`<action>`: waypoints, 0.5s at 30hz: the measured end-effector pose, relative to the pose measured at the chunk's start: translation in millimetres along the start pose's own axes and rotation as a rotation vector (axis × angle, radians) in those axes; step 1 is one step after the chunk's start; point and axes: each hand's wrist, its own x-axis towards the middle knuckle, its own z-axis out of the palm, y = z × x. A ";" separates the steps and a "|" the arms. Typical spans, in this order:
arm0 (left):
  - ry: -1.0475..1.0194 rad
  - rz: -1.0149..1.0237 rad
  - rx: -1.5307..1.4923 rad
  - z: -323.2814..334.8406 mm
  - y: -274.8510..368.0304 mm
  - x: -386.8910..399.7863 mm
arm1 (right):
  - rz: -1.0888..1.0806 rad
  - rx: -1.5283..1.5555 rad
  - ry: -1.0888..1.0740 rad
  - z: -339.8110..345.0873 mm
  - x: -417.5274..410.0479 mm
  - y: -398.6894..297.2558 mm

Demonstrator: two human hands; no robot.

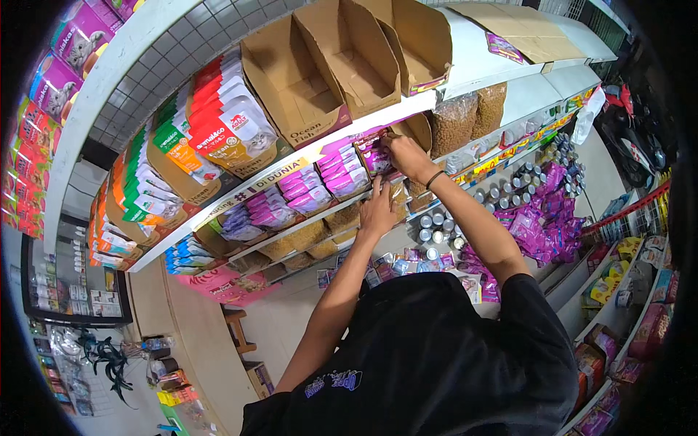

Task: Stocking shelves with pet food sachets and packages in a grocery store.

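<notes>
Both my hands are at a cardboard display box of purple cat-food pouches [375,161] on the second shelf. My right hand [406,155], with a black band at the wrist, reaches over the box's right side, its fingertips at the pouches; whether they grip one is hard to see. My left hand [378,210] is at the lower front edge of the same box, fingers pointing up and touching it. To the left stand boxes of pink and white pouches [344,177]. An open cardboard box [411,131] is partly hidden behind my right hand.
Above are open brown cardboard boxes [349,65] and boxes of red and green pouches [234,125]. Bags of kibble [453,125] stand at the right. On the floor lie piled purple pouches [531,229] and cans [438,219]. A wooden stool [238,329] stands lower left.
</notes>
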 end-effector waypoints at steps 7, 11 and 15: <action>0.038 0.015 -0.014 3.8 -3.8 0.9 | 0.005 0.089 0.055 -10.0 -2.9 -14.2; 0.029 0.024 0.023 3.4 -0.3 3.2 | 0.043 0.102 0.149 -6.3 -11.2 -21.9; 0.037 -0.011 -0.030 -2.4 -0.9 3.1 | 0.104 0.137 0.320 -1.2 -32.6 -56.1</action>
